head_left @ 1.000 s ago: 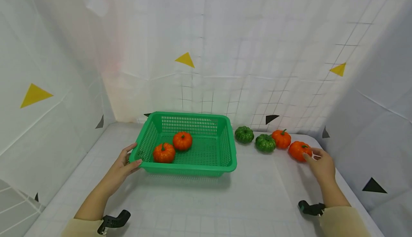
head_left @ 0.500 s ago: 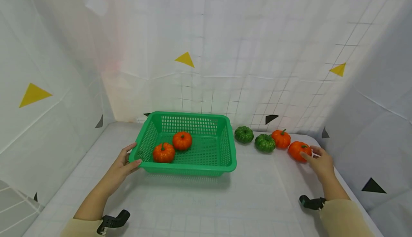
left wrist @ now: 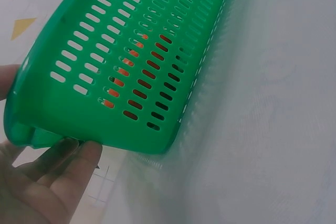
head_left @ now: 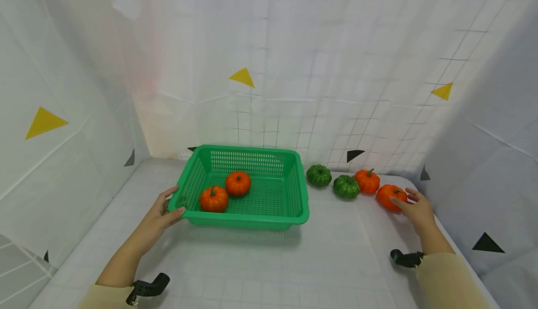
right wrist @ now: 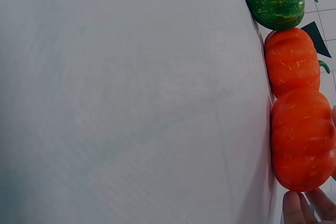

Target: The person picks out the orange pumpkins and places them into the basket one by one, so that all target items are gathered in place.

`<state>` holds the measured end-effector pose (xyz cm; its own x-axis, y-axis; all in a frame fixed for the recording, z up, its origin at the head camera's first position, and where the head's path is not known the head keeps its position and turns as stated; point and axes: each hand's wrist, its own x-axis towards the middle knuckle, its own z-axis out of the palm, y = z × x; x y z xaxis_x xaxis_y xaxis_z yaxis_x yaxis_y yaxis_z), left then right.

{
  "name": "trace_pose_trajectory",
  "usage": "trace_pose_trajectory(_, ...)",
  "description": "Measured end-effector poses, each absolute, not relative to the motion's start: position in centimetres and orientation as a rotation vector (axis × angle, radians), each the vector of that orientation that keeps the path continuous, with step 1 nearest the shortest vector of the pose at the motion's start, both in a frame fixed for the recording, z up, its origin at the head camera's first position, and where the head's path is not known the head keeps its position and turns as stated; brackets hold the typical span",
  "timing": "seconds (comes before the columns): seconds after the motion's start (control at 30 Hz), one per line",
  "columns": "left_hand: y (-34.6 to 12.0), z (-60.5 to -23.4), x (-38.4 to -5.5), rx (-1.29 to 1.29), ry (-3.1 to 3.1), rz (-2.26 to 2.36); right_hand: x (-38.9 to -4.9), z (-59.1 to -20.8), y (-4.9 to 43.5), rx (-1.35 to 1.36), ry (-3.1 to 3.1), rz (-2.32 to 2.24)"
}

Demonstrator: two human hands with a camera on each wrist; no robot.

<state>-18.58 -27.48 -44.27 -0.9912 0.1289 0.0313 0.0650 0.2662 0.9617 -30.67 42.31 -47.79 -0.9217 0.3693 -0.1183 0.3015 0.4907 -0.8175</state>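
A green plastic basket (head_left: 252, 220) stands on the table with two small orange pumpkins (head_left: 214, 200) inside. My left hand (head_left: 155, 216) grips its near left corner, thumb on the rim; in the left wrist view the fingers (left wrist: 79, 174) reach under the rim. Far to the right, my right hand (head_left: 420, 212) holds an orange pumpkin (head_left: 388, 196) between thumb and fingers. That pumpkin still sits on the table. In the right wrist view the fingertips (right wrist: 292, 203) touch its end. Another orange pumpkin (head_left: 367, 181) sits beside it.
Two green pumpkins (head_left: 346, 187) sit between the basket and the orange pair. White sheeting (head_left: 336, 89) encloses the table at the back and both sides. A black wrist camera mount (head_left: 407, 258) is on each arm.
My right hand has shifted slightly leftward around the orange pumpkin, its thumb further across the front. The left hand, basket and pumpkins have stayed in place.
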Motion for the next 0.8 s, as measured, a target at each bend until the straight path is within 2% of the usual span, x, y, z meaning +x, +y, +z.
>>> trace_pose_trajectory(0.8, -27.46, -44.22, -18.53, 0.182, 2.471, 1.849, -31.29, -48.35, 43.28, -0.617, -2.694, 1.484)
